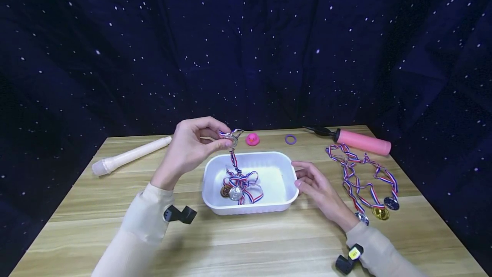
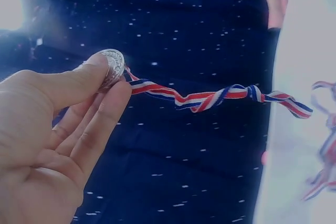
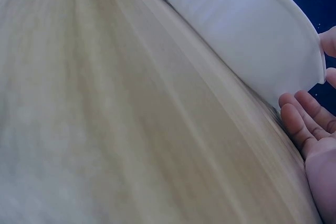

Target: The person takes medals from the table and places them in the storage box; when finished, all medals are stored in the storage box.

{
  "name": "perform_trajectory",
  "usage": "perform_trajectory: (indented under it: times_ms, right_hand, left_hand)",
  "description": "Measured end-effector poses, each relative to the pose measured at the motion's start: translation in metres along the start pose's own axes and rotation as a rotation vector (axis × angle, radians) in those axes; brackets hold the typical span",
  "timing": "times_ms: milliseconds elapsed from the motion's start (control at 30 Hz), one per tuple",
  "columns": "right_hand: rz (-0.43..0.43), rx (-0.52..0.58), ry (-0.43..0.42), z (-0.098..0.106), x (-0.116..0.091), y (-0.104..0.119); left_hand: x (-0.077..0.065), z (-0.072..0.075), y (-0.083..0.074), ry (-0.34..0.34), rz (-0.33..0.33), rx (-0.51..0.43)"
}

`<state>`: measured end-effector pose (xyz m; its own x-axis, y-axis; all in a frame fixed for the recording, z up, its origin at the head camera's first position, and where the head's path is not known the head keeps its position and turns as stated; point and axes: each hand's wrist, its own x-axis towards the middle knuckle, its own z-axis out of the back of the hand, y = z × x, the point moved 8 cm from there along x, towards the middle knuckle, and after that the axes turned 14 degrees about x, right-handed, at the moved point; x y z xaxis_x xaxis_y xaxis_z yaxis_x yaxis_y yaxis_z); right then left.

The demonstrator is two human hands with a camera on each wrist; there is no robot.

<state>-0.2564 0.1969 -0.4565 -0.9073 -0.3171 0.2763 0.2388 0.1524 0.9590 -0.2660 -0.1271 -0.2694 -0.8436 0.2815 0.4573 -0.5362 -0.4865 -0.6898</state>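
My left hand (image 1: 194, 144) pinches a silver medal (image 2: 113, 68) between thumb and fingers, above the back left of a white plastic tub (image 1: 282, 181). Its red, white and blue striped ribbon (image 2: 181, 99) is twisted and knotted, and trails down into the tub. Inside lie a bronze medal (image 1: 226, 191) and another silver medal (image 1: 235, 193) with tangled striped ribbons. My right hand (image 1: 317, 189) rests at the tub's right end, fingertips against the rim and outer wall, fingers loosely bent.
On the right lie a gold medal (image 1: 380, 213), a dark medal (image 1: 391, 203) and a silver one (image 1: 362, 218) with tangled ribbons. Behind them is a pink hand pump (image 1: 363, 142). A purple ring (image 1: 290, 139), a pink rubber duck (image 1: 252, 139) and a whitish microphone-shaped stick (image 1: 132, 156) line the back.
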Motion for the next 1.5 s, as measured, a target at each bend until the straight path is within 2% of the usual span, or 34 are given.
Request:
perform_trajectory:
  times_ms: [200, 367, 600, 800, 1200, 1367, 1500]
  right_hand:
    - [0.003, -0.008, 0.001, -0.001, 0.0, 0.001]
    - [0.003, -0.014, 0.005, -0.001, 0.0, 0.002]
    - [0.015, -0.007, -0.001, 0.001, 0.0, 0.004]
    - [0.02, -0.007, 0.004, 0.002, 0.001, 0.004]
    - [0.017, -0.003, 0.01, 0.0, 0.0, 0.003]
    - [0.019, -0.007, 0.01, -0.001, 0.001, 0.003]
    - [0.015, -0.006, 0.008, -0.001, 0.0, 0.002]
  left_hand:
    - [-0.007, -0.034, 0.02, 0.075, 0.052, -0.041]
    - [-0.019, -0.059, 0.04, 0.153, 0.113, 0.012]
    - [-0.027, -0.078, 0.05, 0.232, 0.077, 0.11]
    - [-0.03, -0.086, 0.056, 0.273, 0.039, 0.205]
    - [-0.039, -0.104, 0.053, 0.38, -0.036, 0.367]
    - [-0.041, -0.1, 0.049, 0.38, -0.046, 0.463]
    - [-0.043, -0.087, 0.046, 0.342, -0.063, 0.517]
